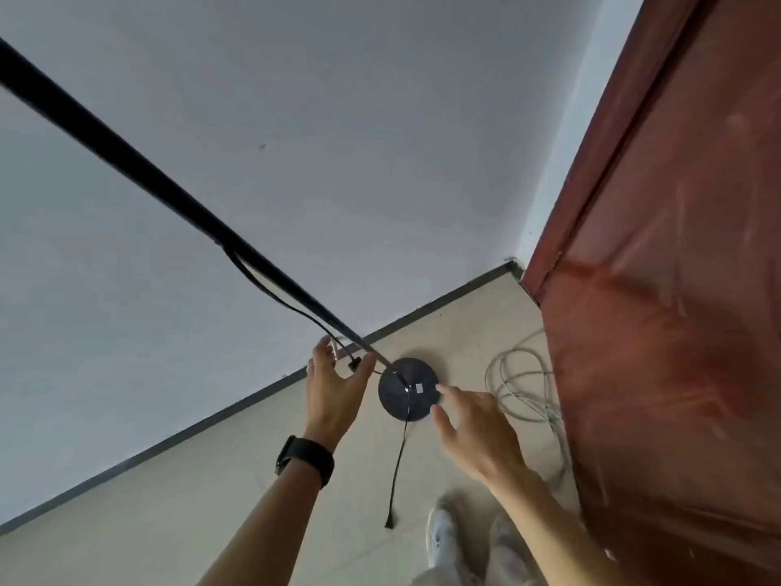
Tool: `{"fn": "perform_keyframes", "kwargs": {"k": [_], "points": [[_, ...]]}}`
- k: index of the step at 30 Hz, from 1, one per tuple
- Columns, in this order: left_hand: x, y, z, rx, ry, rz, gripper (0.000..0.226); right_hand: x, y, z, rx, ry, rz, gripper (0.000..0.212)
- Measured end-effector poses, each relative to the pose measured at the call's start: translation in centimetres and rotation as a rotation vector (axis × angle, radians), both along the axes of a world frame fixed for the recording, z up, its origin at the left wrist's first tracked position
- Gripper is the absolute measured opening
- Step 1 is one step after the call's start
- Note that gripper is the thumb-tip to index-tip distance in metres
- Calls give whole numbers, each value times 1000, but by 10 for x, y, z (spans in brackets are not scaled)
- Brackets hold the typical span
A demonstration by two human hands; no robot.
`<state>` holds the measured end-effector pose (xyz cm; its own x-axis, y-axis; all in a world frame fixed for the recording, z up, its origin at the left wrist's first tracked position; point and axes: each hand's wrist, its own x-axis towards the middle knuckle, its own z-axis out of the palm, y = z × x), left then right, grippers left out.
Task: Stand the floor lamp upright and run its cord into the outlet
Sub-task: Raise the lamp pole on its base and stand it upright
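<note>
Already on its feet, the floor lamp (177,196) stands on its round black base (408,390) on the pale floor (236,480), close to the grey baseboard (211,420) where the white wall (296,162) meets the floor, with a red-brown door (676,332) to the right. Its black pole rises toward the upper left of the frame. A person reaches down with both hands: the left hand (336,389), a dark watch (305,458) at the wrist, hovers with spread fingers (323,348) beside the pole's foot, near a small black piece on the cord (397,467), and whether it pinches that piece cannot be told. The right hand (477,433) is open, fingertips just at the base's edge, holding nothing. The black cord trails from the base across the floor and ends loose near the person's white shoes (443,539). A coil of pale cable (524,382) lies by the door. Judged from this, the standing step looks done and the cord step is beginning; the next move calls for picking up the loose end and finding an outlet, none of which shows here.
</note>
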<state>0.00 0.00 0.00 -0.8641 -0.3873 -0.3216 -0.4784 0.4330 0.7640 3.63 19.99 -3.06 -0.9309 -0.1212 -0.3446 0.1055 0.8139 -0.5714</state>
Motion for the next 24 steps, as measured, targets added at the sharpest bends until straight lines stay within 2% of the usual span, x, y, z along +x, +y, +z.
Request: {"fn": "perform_keyframes", "kwargs": {"k": [2, 4, 6, 11, 12, 14, 17, 21, 24], "points": [[-17, 2, -11, 47, 24, 56, 69, -24, -8, -25, -27, -37, 43, 51], [-32, 4, -18, 178, 63, 116, 54, -49, -19, -54, -36, -94, 100, 58], [-47, 4, -28, 270, 88, 156, 55, -70, -34, -86, -77, -173, 122, 68], [-76, -2, -65, 322, 67, 192, 21, -107, -67, -155, -206, -215, 143, 91], [-81, -1, -71, 319, 63, 215, 19, -114, -75, -166, -228, -213, 158, 94], [-89, 2, -81, 294, 56, 245, 30, -126, -88, -185, -229, -204, 206, 98], [-99, 5, -93, 325, 102, 327, 48, -138, -104, -210, -155, -174, 276, 86], [-112, 2, -99, 393, 168, 491, 46, -151, -117, -237, -62, -57, 306, 49], [-119, 0, -99, 437, 206, 622, 47, -158, -123, -246, -26, -11, 333, 40]]}}
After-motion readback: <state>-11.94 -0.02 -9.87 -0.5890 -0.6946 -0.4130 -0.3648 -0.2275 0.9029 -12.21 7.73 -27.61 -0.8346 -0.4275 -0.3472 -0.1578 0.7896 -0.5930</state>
